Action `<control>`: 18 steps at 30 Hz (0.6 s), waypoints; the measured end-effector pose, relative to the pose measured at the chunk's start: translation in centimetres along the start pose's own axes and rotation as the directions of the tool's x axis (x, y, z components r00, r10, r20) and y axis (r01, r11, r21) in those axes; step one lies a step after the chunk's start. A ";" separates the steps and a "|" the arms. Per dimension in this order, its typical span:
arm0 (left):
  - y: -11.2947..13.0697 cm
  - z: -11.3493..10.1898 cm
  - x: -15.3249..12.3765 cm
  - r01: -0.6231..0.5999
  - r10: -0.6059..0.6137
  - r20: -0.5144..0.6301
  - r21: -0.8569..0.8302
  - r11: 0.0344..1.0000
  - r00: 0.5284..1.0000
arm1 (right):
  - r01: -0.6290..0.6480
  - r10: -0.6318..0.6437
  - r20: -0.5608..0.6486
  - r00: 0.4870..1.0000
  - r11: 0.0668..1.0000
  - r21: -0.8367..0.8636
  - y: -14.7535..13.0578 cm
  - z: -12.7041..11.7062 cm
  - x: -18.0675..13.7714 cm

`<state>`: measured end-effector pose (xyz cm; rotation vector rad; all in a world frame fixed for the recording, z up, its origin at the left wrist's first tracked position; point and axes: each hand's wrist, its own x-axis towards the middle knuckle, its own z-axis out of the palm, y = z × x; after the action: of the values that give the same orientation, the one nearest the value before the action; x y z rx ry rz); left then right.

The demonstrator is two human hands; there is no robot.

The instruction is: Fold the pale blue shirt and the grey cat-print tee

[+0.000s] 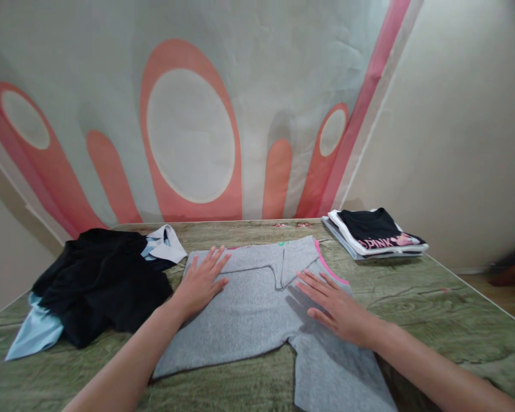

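Observation:
A grey shirt [240,309] with pink neckline trim lies on the table, its collar end toward the right. Its far side is folded over, and one sleeve stretches toward me at the lower right. My left hand [201,280] rests flat on the shirt's left part, fingers spread. Over the right part, near the pink trim, is my right hand [332,306], its fingers stretched out; it touches the cloth or hovers just above it, I cannot tell which. Neither hand grips anything.
A rumpled pile of black clothing [107,280] with light blue pieces lies at the left. Folded garments, a black one with pink print [369,226] on top, are stacked at the back right. The wood-patterned table [446,320] meets a wall with a printed backdrop [257,103].

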<state>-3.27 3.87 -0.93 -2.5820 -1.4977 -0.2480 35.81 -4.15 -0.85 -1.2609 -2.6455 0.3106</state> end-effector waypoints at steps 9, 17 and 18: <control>5.1 -2.4 -4.8 -0.261 0.278 0.185 -0.115 0.959 0.942 | -0.087 0.089 0.049 0.995 0.995 -0.044 -0.9 1.4 -7.2; 5.8 -1.9 -8.4 -0.279 0.291 0.226 -0.083 0.957 0.930 | -0.127 0.128 0.022 0.992 0.991 -0.047 -2.2 1.9 -9.0; 5.6 -2.0 -8.9 -0.280 0.290 0.215 -0.076 0.957 0.933 | -0.136 0.137 0.018 0.990 0.990 -0.041 -2.3 2.0 -9.5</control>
<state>-2.87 -6.81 -1.12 -2.9002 -1.1621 0.0481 39.46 -13.15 -2.94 -1.4630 -2.5995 0.2941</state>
